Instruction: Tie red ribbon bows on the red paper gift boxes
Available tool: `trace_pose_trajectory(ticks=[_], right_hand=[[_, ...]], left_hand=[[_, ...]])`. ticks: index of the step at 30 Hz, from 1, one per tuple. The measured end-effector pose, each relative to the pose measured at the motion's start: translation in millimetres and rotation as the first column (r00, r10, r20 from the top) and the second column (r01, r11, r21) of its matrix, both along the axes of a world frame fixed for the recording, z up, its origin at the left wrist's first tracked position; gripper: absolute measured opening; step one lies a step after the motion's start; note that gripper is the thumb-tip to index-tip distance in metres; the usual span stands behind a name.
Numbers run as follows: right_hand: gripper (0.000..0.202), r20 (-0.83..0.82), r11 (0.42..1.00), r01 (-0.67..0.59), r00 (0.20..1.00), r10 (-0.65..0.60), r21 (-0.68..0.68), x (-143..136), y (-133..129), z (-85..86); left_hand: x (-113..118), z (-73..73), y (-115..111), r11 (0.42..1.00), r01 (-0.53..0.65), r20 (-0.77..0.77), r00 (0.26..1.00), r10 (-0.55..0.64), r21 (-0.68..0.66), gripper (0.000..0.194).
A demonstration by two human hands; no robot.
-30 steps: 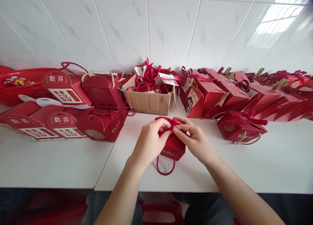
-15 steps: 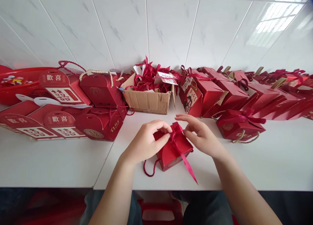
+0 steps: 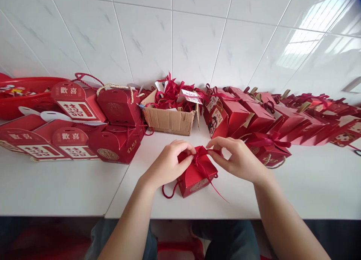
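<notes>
A small red gift box (image 3: 194,181) sits on the white table right in front of me, with a dark red cord handle (image 3: 169,196) lying out at its left. Across its top a red ribbon (image 3: 200,160) is tied in a bow, one tail trailing over the front edge. My left hand (image 3: 176,162) pinches the left side of the bow between thumb and fingers. On the other side, my right hand (image 3: 232,156) has its thumb and forefinger closed on the right loop of the ribbon.
Behind the box stands a cardboard carton (image 3: 169,120) full of red ribbons and tags. Red boxes (image 3: 115,143) are stacked at left, before a red basin (image 3: 34,102) of sweets. More red boxes (image 3: 262,117) line the wall at right; one box with a bow (image 3: 269,149) stands nearer.
My right hand has gone from spread fingers beside the bow to gripping its right loop. The left hand keeps its pinch. The view has shifted slightly.
</notes>
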State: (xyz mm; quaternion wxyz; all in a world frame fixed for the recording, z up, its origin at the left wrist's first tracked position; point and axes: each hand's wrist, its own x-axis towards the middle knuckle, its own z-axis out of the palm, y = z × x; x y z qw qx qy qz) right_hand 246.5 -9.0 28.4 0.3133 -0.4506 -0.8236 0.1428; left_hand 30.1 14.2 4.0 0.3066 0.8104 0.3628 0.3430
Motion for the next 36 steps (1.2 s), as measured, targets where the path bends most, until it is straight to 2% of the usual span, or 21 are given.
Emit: trace_pose_trajectory(ticks=[2, 3, 5, 6, 7, 9, 11, 13, 17, 20, 24, 28, 33, 36], right_hand=[[0.02, 0.017, 0.982, -0.001, 1.0, 0.004, -0.19, 6.1, -9.8, 10.8], [0.028, 0.05, 0.948, -0.016, 0.998, 0.034, -0.316, 11.2, -15.3, 16.7], [0.048, 0.146, 0.84, -0.028, 0.981, 0.126, -0.542, 24.2, -25.6, 28.3], [0.058, 0.19, 0.794, -0.013, 0.968, 0.162, -0.608, 30.8, -29.2, 33.4], [0.065, 0.216, 0.789, 0.009, 0.964, 0.158, -0.615, 36.3, -31.0, 37.6], [0.066, 0.199, 0.836, 0.027, 0.975, 0.099, -0.548, 41.4, -27.6, 41.2], [0.056, 0.111, 0.894, 0.022, 0.993, 0.031, -0.447, 36.4, -15.6, 37.3], [0.046, 0.015, 0.916, -0.005, 1.0, 0.012, -0.401, 23.8, 0.2, 27.0], [0.035, -0.127, 0.901, -0.181, 0.982, 0.142, -0.393, -2.0, 20.7, 1.2], [0.032, -0.239, 0.897, -0.239, 0.958, 0.156, -0.372, -10.7, 22.2, -10.7], [0.035, -0.331, 0.878, -0.248, 0.937, 0.111, -0.408, -15.0, 20.3, -17.6], [0.038, -0.394, 0.891, -0.24, 0.916, 0.077, -0.385, -18.3, 19.5, -23.5], [0.036, -0.408, 0.897, -0.245, 0.909, 0.081, -0.368, -18.8, 17.9, -27.5], [0.036, -0.414, 0.898, -0.239, 0.908, 0.071, -0.37, -18.0, 17.1, -27.6]], left_hand=[[0.2, -0.7, 0.2, 1.0, 0.001, -0.001, 1.0, -0.001, -0.008, 0.013], [0.2, -1.0, 0.3, 1.0, 0.001, -0.004, 1.0, -0.001, -0.008, 0.013], [-0.1, -1.8, 0.6, 1.0, 0.002, -0.01, 1.0, -0.002, -0.005, 0.013], [-0.2, -2.2, 0.8, 1.0, 0.002, -0.012, 1.0, -0.002, -0.002, 0.013], [-0.2, -2.5, 1.0, 1.0, 0.004, -0.015, 1.0, -0.004, 0.001, 0.013], [0.1, -2.9, 1.2, 1.0, 0.01, -0.014, 1.0, -0.01, 0.006, 0.014], [0.7, -2.6, 1.1, 1.0, 0.017, -0.01, 1.0, -0.016, 0.018, 0.014], [1.6, -1.4, 0.5, 0.999, 0.017, -0.013, 1.0, -0.017, 0.033, 0.013], [3.4, 1.3, -2.0, 0.998, 0.002, -0.033, 0.999, 0.0, 0.056, 0.012], [5.1, 2.0, -3.7, 0.997, -0.016, -0.052, 0.998, 0.02, 0.069, 0.011], [6.8, 2.5, -5.1, 0.996, -0.03, -0.06, 0.998, 0.035, 0.083, 0.009], [4.9, 4.5, -6.7, 0.998, -0.026, -0.057, 0.998, 0.029, 0.063, 0.01], [-2.3, 6.3, -7.2, 0.997, -0.073, -0.044, 0.996, 0.072, -0.01, 0.019], [-6.0, 6.8, -6.4, 0.997, -0.08, -0.06, 0.995, 0.08, -0.001, 0.02]])
